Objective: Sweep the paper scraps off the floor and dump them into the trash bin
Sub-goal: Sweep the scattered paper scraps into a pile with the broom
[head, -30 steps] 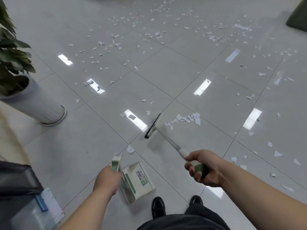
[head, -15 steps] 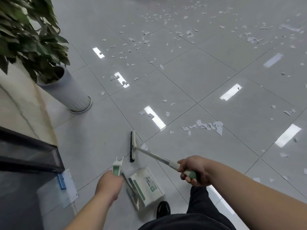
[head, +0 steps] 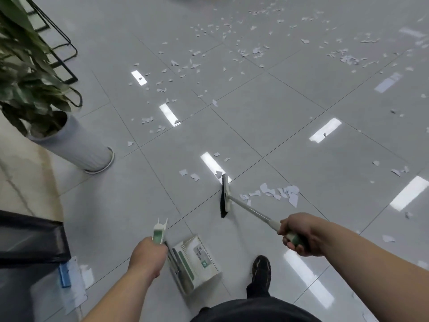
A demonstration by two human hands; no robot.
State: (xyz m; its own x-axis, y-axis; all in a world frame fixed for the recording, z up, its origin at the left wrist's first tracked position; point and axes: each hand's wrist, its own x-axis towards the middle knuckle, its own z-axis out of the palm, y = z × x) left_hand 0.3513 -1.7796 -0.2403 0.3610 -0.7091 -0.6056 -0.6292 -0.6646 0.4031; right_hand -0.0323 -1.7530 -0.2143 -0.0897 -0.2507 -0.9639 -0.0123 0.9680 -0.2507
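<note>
Two hands, both full: left hand (head: pixel 148 256) grips the dustpan (head: pixel 196 263) handle, right hand (head: pixel 300 233) is wrapped round the broom (head: pixel 227 194) handle. Broom head's on the floor (head: pixel 267 126), a pile of scraps (head: pixel 278 194) just right of it, bin (head: pixel 30 235) at far left.

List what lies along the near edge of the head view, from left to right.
trash bin → left hand, gripping the dustpan's handle → dustpan → shoe → right hand, gripping the broom
</note>
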